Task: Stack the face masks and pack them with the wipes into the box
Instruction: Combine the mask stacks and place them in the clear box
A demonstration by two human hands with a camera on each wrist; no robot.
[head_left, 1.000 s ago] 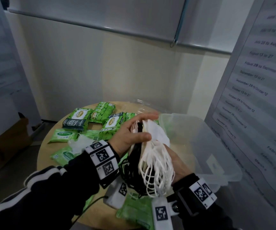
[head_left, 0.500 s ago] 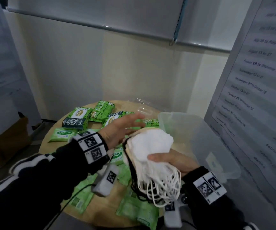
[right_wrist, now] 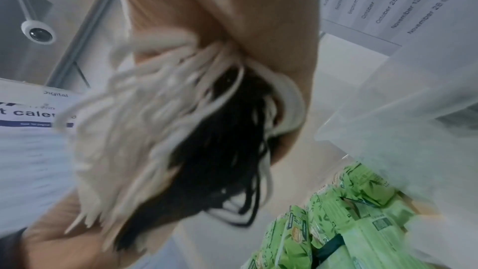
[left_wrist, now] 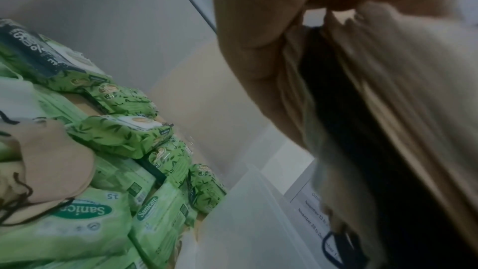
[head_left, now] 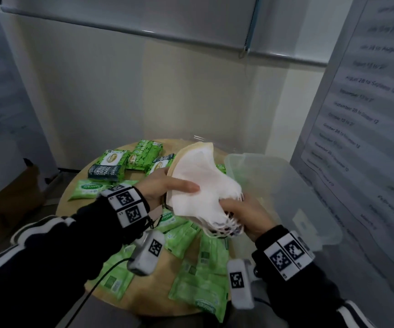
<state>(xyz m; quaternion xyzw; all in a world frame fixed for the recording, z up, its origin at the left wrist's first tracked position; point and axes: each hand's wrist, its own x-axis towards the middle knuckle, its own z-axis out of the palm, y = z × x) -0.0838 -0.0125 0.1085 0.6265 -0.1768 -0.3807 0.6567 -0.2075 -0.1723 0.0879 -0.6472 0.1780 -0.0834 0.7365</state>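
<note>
Head view: stack of face masks [head_left: 200, 185] held in a two-handed grip above the worktop [head_left: 143, 301]. Left hand [head_left: 165, 190] closed on the near-left edge of the stack, thumb laid flat across the top white mask, fingers beneath. Right hand [head_left: 245, 214] closed on the right end, where the ear loops [head_left: 224, 228] bunch together. White masks uppermost, beige and black layers underneath, confirmed in the left wrist view as a dark band between pale layers. Ear loops hanging loose below the right hand, white and black mixed, seen in the right wrist view.

Immediately right of the grip: clear plastic box [head_left: 309, 192], open-topped, just beside the stack. No masks or wipes discernible inside; translucent walls limit certainty.

Left of and below the grip: green wipe packs [head_left: 198, 287] spread flat across the worktop. Beyond the grip, on the far left: thicker wipe packs [head_left: 110, 166] grouped together.

Progress, judged: stacking apparently complete or nearly so, all visible masks gathered in one bundle. Remaining: transfer of the stack into the box, then loading of every wipe pack. Packing stage not yet begun. Risk: loose loops snagging on the box rim during lowering.
</note>
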